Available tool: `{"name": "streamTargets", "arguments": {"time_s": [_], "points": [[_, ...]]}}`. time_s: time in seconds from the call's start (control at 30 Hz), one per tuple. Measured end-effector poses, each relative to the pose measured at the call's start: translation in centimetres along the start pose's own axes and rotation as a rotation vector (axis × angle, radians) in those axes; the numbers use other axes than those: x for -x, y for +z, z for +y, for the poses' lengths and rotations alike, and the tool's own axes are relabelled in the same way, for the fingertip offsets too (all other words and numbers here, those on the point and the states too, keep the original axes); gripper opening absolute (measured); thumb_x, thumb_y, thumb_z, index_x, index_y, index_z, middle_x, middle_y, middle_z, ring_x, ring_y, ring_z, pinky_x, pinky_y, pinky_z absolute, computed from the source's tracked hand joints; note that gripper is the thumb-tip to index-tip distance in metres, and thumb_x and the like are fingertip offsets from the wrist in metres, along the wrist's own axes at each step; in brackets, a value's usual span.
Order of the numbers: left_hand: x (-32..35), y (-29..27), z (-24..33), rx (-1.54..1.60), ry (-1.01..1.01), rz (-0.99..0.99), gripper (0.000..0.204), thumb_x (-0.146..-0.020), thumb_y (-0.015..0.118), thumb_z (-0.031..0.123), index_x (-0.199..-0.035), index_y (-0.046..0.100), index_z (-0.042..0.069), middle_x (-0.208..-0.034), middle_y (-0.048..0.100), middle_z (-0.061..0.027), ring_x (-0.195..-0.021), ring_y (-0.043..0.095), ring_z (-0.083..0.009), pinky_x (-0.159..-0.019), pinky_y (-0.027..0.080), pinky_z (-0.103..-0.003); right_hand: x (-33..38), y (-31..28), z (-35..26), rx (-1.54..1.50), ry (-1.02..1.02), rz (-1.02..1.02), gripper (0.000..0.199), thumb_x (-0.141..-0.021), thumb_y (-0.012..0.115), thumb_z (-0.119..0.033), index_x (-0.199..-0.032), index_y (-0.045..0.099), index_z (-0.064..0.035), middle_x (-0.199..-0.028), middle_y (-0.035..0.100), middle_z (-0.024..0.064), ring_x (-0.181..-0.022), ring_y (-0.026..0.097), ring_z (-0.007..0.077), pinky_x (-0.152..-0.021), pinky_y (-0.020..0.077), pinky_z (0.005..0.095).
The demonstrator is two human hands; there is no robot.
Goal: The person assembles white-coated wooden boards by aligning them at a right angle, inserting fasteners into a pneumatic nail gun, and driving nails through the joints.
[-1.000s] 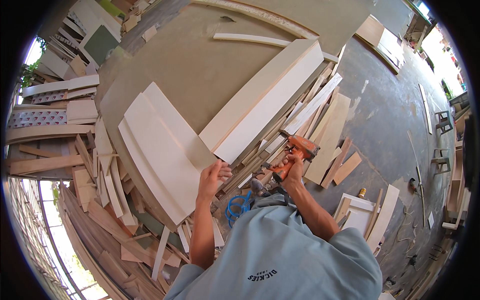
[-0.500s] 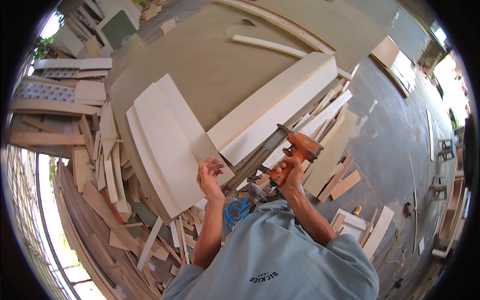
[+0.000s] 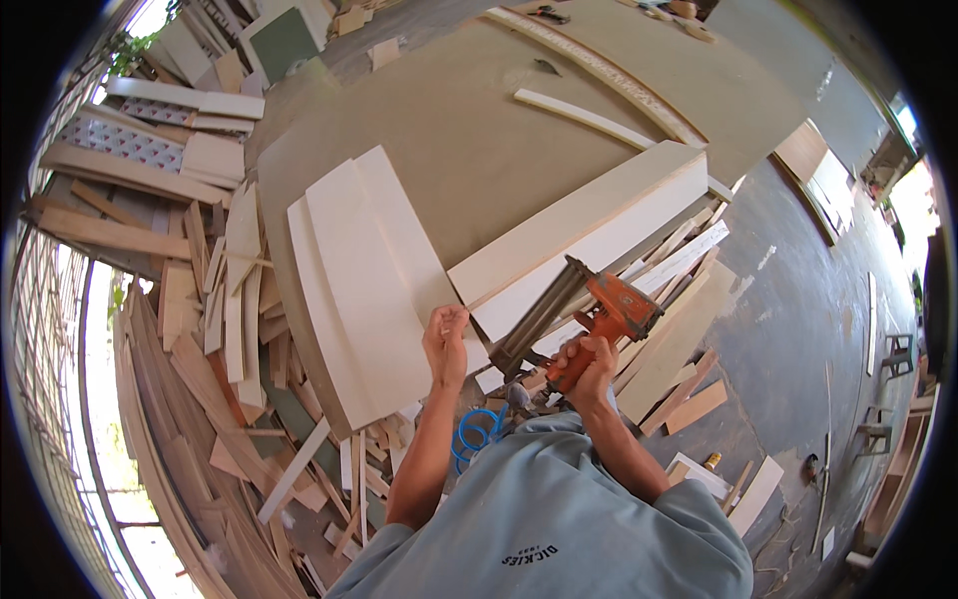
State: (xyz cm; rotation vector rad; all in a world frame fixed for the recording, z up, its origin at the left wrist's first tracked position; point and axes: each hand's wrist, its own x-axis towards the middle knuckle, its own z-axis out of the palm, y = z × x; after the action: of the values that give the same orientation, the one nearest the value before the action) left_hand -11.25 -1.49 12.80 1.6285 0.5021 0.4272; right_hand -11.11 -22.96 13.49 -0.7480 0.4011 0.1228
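Note:
My right hand (image 3: 589, 365) grips the handle of an orange nail gun (image 3: 599, 311), whose dark magazine points at the end of a long pale wooden box-shaped piece (image 3: 589, 235) on a large brown board (image 3: 479, 130). A blue coiled air hose (image 3: 477, 434) hangs below the tool. My left hand (image 3: 446, 342) is closed at the edge of a stack of pale curved plywood panels (image 3: 364, 280), just left of the long piece's near end. Whether it pinches anything small is not visible.
Heaps of offcut strips and planks (image 3: 230, 329) lie to the left and below. More pale slats (image 3: 679, 329) lean under the long piece. A curved wooden strip (image 3: 589, 118) rests on the board. Grey concrete floor (image 3: 798, 329) with scattered offcuts lies to the right.
The nail gun and my right hand have shifted slightly down-left toward the end of the long piece. My left hand has stayed at the panel edge with fingers closing.

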Motion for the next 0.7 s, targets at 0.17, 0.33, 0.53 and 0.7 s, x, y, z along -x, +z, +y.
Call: {"name": "streamTargets", "arguments": {"time_s": [0.17, 0.33, 0.53, 0.7], "points": [[-5.9, -1.4, -3.7, -0.117, -0.464, -0.094, 0.052, -0.082, 0.074, 0.043, -0.110, 0.064, 0.001, -0.105, 0.066, -0.0123, -0.091, 0.063, -0.0206, -0.071, 0.048, -0.033, -3.1, -5.5, -1.0, -0.205, 0.006, 0.284, 0.031, -0.082, 0.053, -0.017, -0.109, 0.053, -0.0014, -0.066, 0.048, 0.0047, -0.054, 0.051, 0.0196, -0.062, 0.0541, 0.0452], [-9.7, 3.4, -6.3, 0.317, -0.629, -0.137, 0.070, -0.079, 0.078, 0.041, -0.130, 0.056, -0.003, -0.123, 0.060, -0.0184, -0.102, 0.063, -0.0283, -0.084, 0.053, -0.042, -4.7, -10.6, -3.2, -0.303, -0.146, 0.458, 0.016, -0.081, 0.055, -0.015, -0.095, 0.051, -0.0070, -0.067, 0.047, 0.0035, -0.056, 0.051, 0.0194, -0.055, 0.0507, 0.0368], [-10.2, 3.9, -12.4, 0.460, -0.749, -0.145, 0.069, -0.094, 0.066, 0.045, -0.140, 0.047, -0.004, -0.139, 0.054, -0.0196, -0.125, 0.056, -0.0330, -0.104, 0.047, -0.050, -7.0, -16.8, -5.7, -0.439, -0.181, 0.484, 0.013, -0.082, 0.053, -0.015, -0.094, 0.050, -0.0097, -0.067, 0.047, 0.0022, -0.054, 0.052, 0.0197, -0.059, 0.0512, 0.0496], [-1.6, 5.6, -4.9, 0.602, -0.440, -0.053, 0.056, -0.102, 0.054, 0.040, -0.138, 0.049, -0.003, -0.137, 0.057, -0.0150, -0.125, 0.057, -0.0279, -0.107, 0.044, -0.044, -10.7, -18.9, -9.8, -0.461, -0.149, 0.549, 0.014, -0.082, 0.053, -0.014, -0.096, 0.051, -0.0117, -0.066, 0.047, 0.0007, -0.053, 0.052, 0.0189, -0.058, 0.0505, 0.0511]]}}
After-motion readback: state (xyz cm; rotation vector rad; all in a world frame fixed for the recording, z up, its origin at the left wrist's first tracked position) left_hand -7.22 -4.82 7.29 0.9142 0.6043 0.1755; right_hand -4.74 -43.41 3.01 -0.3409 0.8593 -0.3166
